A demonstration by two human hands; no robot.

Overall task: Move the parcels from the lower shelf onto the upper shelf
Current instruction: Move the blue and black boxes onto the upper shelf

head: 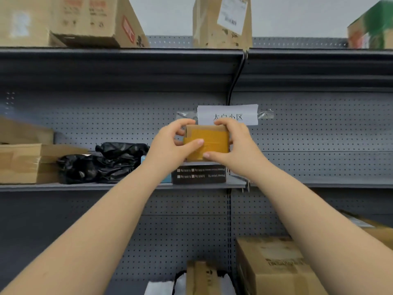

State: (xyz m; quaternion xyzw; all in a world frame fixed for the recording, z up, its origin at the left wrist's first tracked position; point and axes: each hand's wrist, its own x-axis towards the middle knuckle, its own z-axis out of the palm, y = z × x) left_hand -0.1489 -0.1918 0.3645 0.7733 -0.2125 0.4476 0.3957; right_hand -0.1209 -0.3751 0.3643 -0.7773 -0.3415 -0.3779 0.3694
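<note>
Two hands, left hand point(170, 143), right hand point(231, 145), gripping taped parcel point(207, 141)

Two bare forearms, no sleeves, left hand point(170, 145) and right hand point(236, 145) ungloved, short plain fingernails

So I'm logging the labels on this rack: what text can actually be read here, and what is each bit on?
"太白小区", partly hidden behind the fingers: white paper sign taped to the pegboard.
"Power", with figures like "5,000.0g", printed upside down: dark box under the taped parcel both hands hold.
Barcode label on the upper-shelf parcel: too blurred.
Red print on the upper-left carton: too blurred.
Print on the bottom-right carton: too blurred.
</note>
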